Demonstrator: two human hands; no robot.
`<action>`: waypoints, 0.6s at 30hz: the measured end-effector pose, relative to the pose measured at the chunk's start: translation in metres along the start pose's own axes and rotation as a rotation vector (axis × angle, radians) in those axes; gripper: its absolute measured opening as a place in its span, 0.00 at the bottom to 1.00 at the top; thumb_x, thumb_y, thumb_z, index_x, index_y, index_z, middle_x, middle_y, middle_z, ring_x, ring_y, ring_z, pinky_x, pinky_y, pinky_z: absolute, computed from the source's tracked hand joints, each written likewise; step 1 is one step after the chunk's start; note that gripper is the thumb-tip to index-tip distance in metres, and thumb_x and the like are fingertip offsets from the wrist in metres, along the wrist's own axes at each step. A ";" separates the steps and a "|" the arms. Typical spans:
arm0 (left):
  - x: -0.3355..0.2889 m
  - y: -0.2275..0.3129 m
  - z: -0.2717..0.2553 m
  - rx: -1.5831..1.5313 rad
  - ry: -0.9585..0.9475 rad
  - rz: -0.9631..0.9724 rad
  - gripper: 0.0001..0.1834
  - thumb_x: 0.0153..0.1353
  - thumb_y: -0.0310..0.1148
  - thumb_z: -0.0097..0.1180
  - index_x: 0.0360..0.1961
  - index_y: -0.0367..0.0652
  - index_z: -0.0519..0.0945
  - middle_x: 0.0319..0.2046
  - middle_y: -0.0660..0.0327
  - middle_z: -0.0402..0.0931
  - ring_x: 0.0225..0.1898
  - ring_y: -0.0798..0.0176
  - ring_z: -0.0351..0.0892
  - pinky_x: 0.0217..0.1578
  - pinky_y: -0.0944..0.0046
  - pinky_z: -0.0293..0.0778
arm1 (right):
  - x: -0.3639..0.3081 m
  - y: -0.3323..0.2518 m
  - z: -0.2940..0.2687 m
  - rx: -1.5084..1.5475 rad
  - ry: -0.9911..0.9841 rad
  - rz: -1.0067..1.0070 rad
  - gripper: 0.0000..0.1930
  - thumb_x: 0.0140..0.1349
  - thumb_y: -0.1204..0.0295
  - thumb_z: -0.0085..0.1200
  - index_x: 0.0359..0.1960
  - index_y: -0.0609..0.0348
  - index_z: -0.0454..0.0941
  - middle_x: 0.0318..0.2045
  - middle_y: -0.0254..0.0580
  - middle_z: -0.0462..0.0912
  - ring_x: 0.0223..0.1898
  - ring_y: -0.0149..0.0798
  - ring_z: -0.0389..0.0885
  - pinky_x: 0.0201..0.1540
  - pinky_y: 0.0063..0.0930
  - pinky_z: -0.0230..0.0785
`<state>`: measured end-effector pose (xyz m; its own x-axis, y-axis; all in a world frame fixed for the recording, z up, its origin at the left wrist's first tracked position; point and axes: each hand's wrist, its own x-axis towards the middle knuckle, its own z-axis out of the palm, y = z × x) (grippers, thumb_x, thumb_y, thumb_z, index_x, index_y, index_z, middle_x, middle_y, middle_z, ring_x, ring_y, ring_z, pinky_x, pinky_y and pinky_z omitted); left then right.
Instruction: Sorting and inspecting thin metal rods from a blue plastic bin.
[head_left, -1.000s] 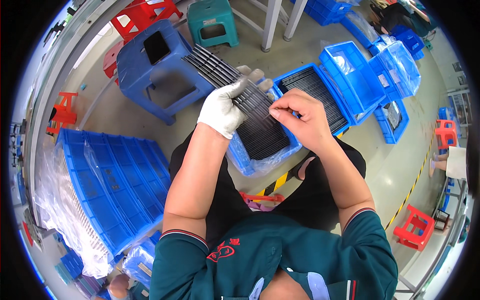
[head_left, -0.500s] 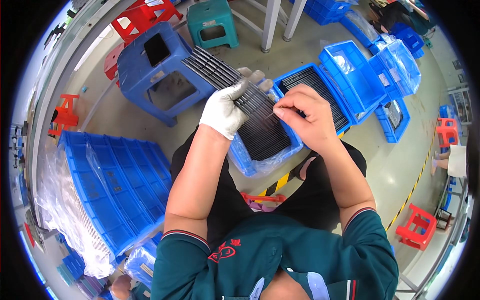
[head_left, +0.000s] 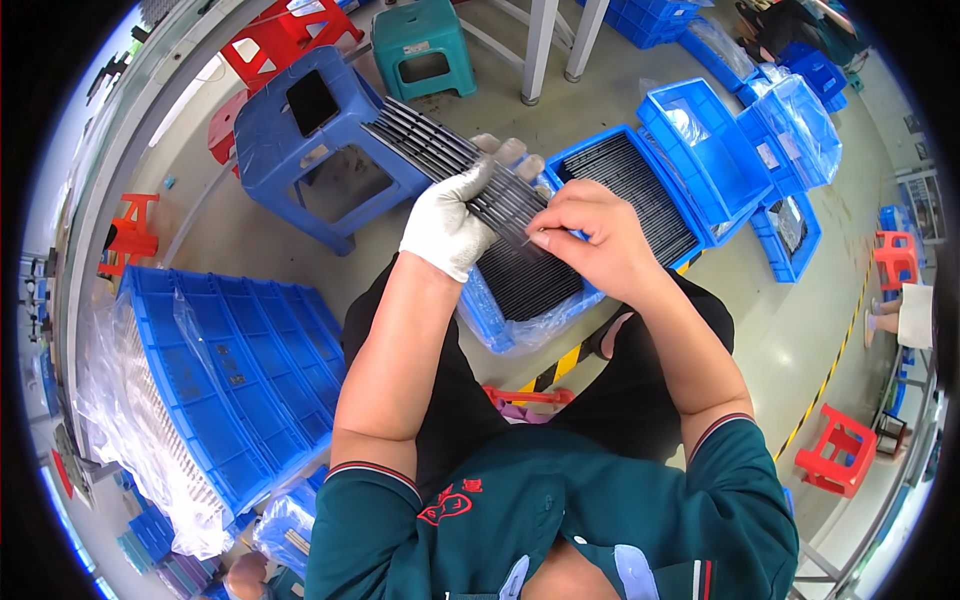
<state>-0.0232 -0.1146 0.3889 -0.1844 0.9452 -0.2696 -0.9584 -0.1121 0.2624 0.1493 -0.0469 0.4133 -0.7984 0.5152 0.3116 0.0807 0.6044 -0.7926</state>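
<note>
My left hand (head_left: 448, 222), in a white glove, is closed around a fanned bundle of thin dark rods (head_left: 428, 142). The rods slant from the upper left down to the right. At their lower right end my bare right hand (head_left: 603, 238) pinches with thumb and forefinger; what sits between those fingertips is too small to make out. Right below the hands stands a blue bin lined with clear plastic (head_left: 484, 314), with rows of similar dark rods in it. Another blue bin (head_left: 588, 146) of dark rods lies just beyond my right hand.
A blue stool (head_left: 270, 130) stands left of the rods, a green stool (head_left: 425, 40) behind it. Stacked blue crates (head_left: 235, 370) wrapped in plastic rise at my left. More blue bins (head_left: 705, 150) sit at the far right, and a red stool (head_left: 838, 450) at the right.
My right hand has shifted slightly left and nearer to me along the rod ends, still pinching. The left hand keeps its hold on the bundle almost unmoved.
</note>
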 end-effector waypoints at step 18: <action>0.012 -0.019 -0.046 0.258 0.140 -0.202 0.06 0.63 0.26 0.50 0.41 0.41 0.74 0.34 0.55 0.76 0.41 0.47 0.78 0.45 0.40 0.76 | -0.013 0.000 -0.048 0.240 0.327 0.236 0.05 0.56 0.74 0.61 0.32 0.62 0.81 0.30 0.32 0.77 0.33 0.26 0.74 0.37 0.19 0.65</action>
<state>-0.0177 -0.1148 0.3382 -0.0415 0.8871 -0.4597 -0.8954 0.1712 0.4111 0.1879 -0.0243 0.4345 -0.5416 0.8096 0.2263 0.0669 0.3098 -0.9484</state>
